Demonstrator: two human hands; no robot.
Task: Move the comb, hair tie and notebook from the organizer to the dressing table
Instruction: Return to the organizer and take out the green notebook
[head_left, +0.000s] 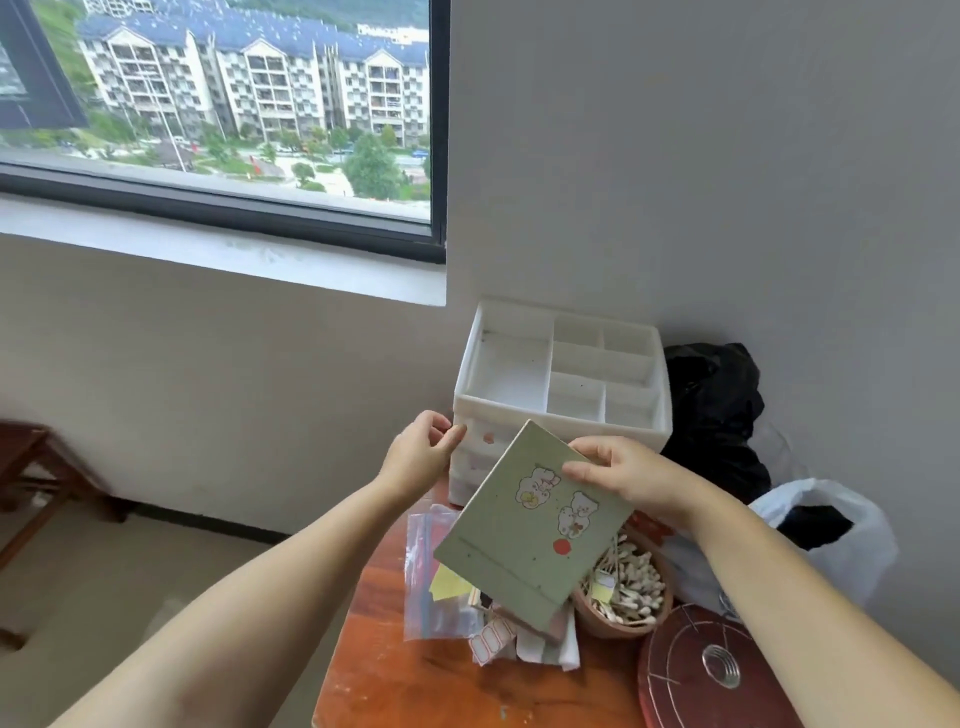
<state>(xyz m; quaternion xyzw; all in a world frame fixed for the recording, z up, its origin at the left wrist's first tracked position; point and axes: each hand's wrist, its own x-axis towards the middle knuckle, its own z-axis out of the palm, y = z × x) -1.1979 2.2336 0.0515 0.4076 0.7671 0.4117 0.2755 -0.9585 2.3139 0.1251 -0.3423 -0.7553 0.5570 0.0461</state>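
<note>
My right hand (618, 475) grips the top right edge of a pale green notebook (524, 530) with cartoon stickers, held tilted above the reddish wooden dressing table (384, 670). Just behind it stands the white organizer (561, 364); its top compartments look empty. Beside the organizer's front left corner hovers my left hand (423, 452), fingers curled and apart, holding nothing. No comb or hair tie is visible.
Under the notebook lie a clear zip bag (431, 566), label stickers (491, 636) and papers. A clay bowl of cotton swabs (626, 587) and a round red lid (711, 670) sit to the right. Black (711, 410) and white (831, 530) plastic bags fill the corner.
</note>
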